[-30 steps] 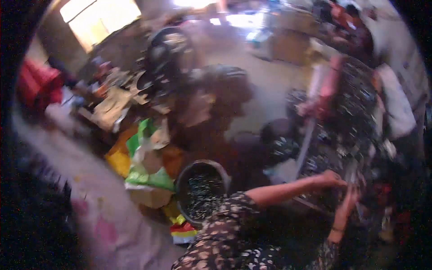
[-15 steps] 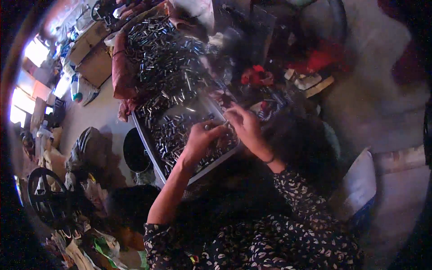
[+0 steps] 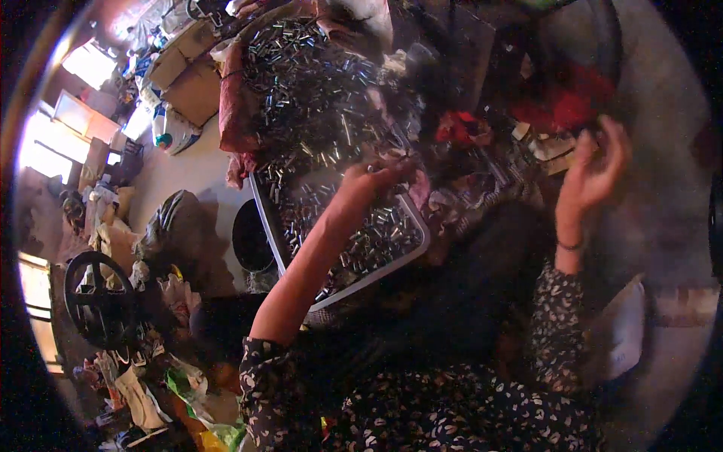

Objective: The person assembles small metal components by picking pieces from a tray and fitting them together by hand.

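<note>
A shallow grey plastic tray (image 3: pixel 419 239) with rounded corners sits in the middle of the scene, filled with small shiny metal cylinders (image 3: pixel 376 237), short and tube-like, heaped loosely and glinting silver. The left hand (image 3: pixel 374 179) reaches over the far part of the tray, fingers curled down toward the metal pieces and touching the heap; whether it has any of them pinched I cannot tell. The right hand (image 3: pixel 596 167) is lifted well to the right of the tray, away from the pile, fingers loosely bent and partly spread; it is blurred, so what it may hold cannot be told. Both arms wear dark sleeves (image 3: pixel 444 410) printed with small pale leaf shapes. Beyond the tray, a much larger mound of the same metal pieces (image 3: pixel 316 83) spreads farther away, edged on its left by reddish cloth (image 3: pixel 232 105). Red fabric scraps (image 3: pixel 467 128) lie to the right of the mound. At far left stand brown cardboard boxes (image 3: pixel 188 79); at near left, a black steering wheel (image 3: pixel 98 297) lies among crumpled bags.
</note>
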A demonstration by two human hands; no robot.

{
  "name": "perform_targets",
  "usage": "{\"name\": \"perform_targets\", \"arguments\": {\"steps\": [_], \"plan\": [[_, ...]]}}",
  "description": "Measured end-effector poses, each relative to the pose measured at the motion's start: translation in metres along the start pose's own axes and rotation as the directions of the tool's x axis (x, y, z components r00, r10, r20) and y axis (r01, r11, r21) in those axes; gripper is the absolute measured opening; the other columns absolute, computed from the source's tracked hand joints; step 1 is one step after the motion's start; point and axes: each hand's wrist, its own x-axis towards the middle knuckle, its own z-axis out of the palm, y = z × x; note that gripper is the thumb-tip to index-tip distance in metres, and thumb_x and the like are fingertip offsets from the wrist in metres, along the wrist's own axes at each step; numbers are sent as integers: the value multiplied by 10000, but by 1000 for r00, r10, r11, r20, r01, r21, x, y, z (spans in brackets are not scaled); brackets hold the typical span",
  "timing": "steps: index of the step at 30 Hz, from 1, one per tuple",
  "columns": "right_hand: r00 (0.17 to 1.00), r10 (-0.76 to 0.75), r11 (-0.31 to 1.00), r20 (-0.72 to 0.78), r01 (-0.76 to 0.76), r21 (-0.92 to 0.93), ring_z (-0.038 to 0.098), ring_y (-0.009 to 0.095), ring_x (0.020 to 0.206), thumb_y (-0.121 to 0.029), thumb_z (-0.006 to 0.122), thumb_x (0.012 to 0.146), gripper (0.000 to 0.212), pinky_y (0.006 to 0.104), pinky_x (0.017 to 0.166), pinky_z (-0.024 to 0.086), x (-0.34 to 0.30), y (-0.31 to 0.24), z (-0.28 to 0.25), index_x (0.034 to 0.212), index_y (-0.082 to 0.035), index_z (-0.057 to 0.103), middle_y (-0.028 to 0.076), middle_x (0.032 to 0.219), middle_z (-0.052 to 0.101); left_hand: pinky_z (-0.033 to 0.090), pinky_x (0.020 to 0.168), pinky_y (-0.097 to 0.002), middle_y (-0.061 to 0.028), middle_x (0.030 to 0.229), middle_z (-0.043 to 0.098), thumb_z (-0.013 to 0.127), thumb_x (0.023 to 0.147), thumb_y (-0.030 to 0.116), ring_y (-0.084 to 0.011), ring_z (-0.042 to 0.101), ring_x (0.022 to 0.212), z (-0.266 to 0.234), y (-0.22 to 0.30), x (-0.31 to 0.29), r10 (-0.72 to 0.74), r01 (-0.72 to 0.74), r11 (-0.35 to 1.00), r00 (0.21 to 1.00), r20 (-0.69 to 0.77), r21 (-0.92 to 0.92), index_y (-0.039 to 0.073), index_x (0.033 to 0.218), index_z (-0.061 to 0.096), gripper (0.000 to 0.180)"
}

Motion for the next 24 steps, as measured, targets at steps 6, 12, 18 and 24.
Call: {"name": "perform_targets", "arguments": {"steps": [6, 12, 18, 24], "plan": [[958, 132, 990, -256, -117, 73, 443, 232, 993, -206, 653, 714, 474, 323, 889, 328, 41, 31, 22, 1064, 35, 442, 138, 1076, 462, 402, 498, -204, -55, 775, 614, 554, 747, 163, -101, 531, 582, -27, -18, 38, 7, -9, 1000, 997, -81, -28, 27, 855, 609, 183], [973, 160, 987, -167, -159, 16, 473, 199, 995, -292, 659, 696, 561, 283, 858, 351, 58, 79, 48, 1084, 52, 446, 157, 1102, 489, 388, 493, -219, -24, 696, 567, 534, 763, 198, -95, 510, 571, -22, -6, 65, 9, -5, 1000, 992, -124, 29, 28, 817, 602, 191], [979, 206, 979, -3, -206, -8, 421, 280, 1082, -305, 685, 656, 670, 329, 926, 306, 63, 98, 52, 1136, 63, 396, 203, 1158, 441, 397, 492, -220, -5, 640, 537, 508, 792, 231, -84, 481, 546, -57, -38, 108, 410, -440, 817, 898, 162, 373, 22, 813, 596, 227], [985, 157, 983, 71, -149, -104, 505, 246, 961, -317, 663, 677, 575, 309, 846, 374, 89, 112, 61, 1084, 35, 461, 158, 1063, 520, 469, 554, -261, -55, 790, 588, 509, 793, 248, -143, 561, 635, -52, -36, 118, 85, -90, 994, 994, 76, 67, 12, 932, 569, 281]]}}
